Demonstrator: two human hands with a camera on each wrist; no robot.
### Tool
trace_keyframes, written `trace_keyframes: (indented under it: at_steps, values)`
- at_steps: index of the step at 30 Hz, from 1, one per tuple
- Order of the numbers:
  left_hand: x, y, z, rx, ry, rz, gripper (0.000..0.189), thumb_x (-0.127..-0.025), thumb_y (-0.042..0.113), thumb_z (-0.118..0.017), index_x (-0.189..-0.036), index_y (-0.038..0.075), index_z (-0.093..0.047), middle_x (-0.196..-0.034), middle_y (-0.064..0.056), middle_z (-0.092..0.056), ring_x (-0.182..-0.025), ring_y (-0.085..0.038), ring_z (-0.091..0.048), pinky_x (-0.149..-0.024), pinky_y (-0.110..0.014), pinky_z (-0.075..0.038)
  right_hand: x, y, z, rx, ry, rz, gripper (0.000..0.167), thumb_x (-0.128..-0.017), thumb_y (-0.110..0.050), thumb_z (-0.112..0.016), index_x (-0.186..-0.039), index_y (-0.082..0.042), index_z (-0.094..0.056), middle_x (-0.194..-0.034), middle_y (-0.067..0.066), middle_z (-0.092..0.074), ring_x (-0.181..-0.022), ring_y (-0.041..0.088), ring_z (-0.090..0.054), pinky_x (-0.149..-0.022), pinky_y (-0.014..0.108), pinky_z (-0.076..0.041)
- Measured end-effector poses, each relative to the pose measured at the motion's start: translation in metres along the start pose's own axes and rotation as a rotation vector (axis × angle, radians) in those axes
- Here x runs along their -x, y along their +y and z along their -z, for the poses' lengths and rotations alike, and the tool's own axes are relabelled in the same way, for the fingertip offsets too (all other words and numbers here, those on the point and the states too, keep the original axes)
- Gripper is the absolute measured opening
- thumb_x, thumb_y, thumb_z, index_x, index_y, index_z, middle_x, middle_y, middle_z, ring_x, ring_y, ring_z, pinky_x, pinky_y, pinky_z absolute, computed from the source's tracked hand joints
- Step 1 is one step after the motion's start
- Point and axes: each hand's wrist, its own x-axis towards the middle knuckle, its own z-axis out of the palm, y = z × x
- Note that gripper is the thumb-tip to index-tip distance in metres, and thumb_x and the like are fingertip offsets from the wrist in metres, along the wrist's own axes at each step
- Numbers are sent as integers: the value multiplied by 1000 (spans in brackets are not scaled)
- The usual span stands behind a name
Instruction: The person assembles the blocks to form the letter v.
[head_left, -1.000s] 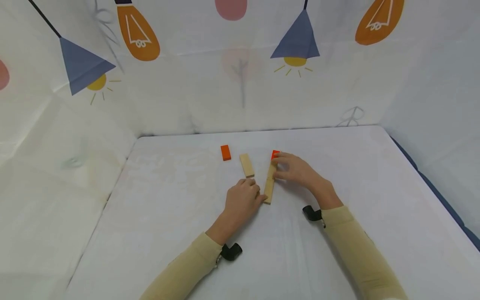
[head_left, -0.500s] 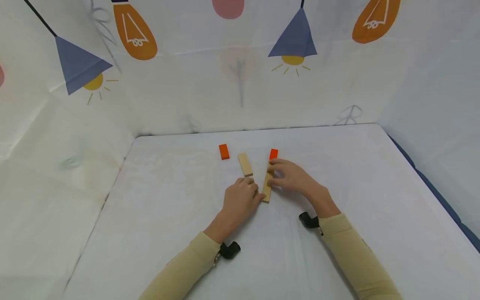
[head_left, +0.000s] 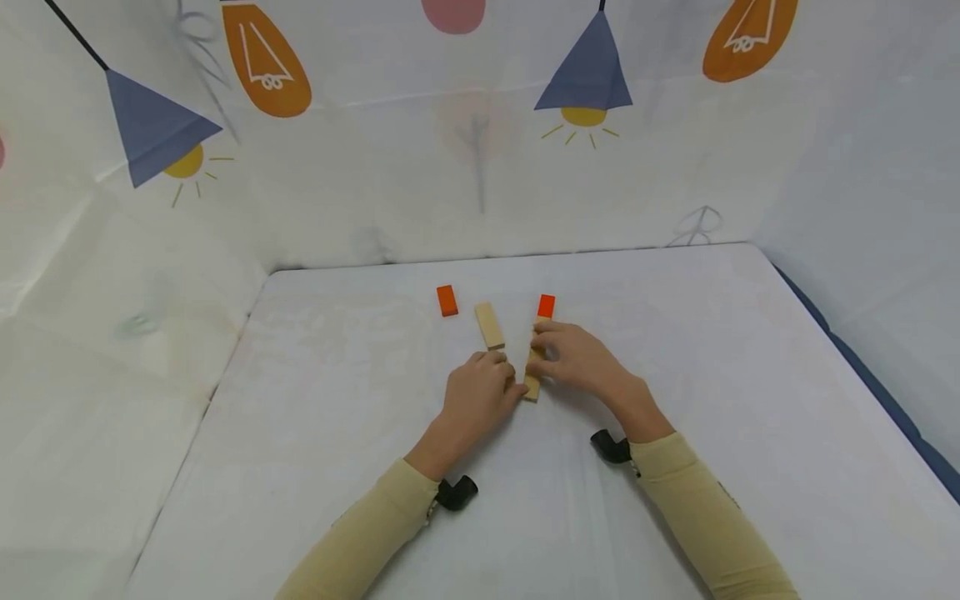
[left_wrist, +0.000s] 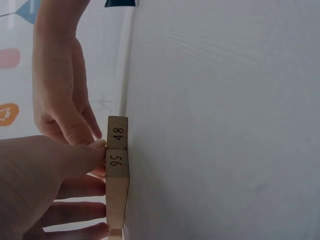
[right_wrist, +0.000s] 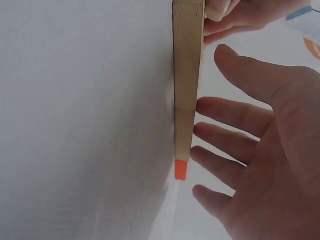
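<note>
Two lines of flat blocks narrow towards each other at the near end. The right line has an orange block at its far end and wooden blocks below it. My right hand touches the top of these with straight, spread fingers, thumb apart. My left hand rests over the near end of the left line, hiding part of it. In the left wrist view its thumb and fingers touch the top of a wooden block marked 56, which abuts one marked 48. Beyond that hand lies another wooden block.
A second orange block lies at the far left, apart from the wooden one. The white table meets a patterned cloth at the back and left. Black wrist cameras sit below both hands.
My right hand has slid a little towards the near end of the right line, so its orange block shows fully. The left hand stays over the left line.
</note>
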Motion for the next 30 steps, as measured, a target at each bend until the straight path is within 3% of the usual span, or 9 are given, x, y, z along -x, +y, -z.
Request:
trace_keyframes:
  at_steps: [6, 13, 22, 30]
  values:
    - [-2, -2, 2, 17, 12, -7, 26, -89, 40, -73, -95, 15, -77, -112, -2, -71, -101, -21, -66, -74, -37, -60, 1, -5, -2, 30, 23, 7, 40, -90, -37, -71, -116, -6, -71, -143, 11, -58, -135, 31, -52, -113, 46, -41]
    - [-3, -3, 1, 16, 31, -12, 25, -88, 41, -74, -93, 16, -77, -106, 1, -70, -95, -19, -66, -69, -34, -58, 4, -11, -7, 29, 40, -52, 41, -90, -40, -71, -116, -8, -71, -145, 8, -56, -138, 28, -50, -113, 46, -41]
    - [-2, -2, 1, 30, 35, -10, 27, -87, 43, -75, -91, 16, -74, -95, 2, -69, -86, -16, -64, -57, -27, -49, 5, -16, -11, 65, 45, -98, 35, -87, -43, -72, -102, -11, -70, -147, 7, -55, -137, 28, -51, -109, 46, -45]
    - [-1, -2, 0, 11, 31, -1, 29, -87, 45, -75, -90, 17, -72, -92, 4, -68, -86, -15, -64, -57, -26, -47, 5, -15, -12, 71, 37, -109, 44, -88, -42, -72, -117, -10, -69, -148, 7, -54, -139, 28, -48, -111, 46, -43]
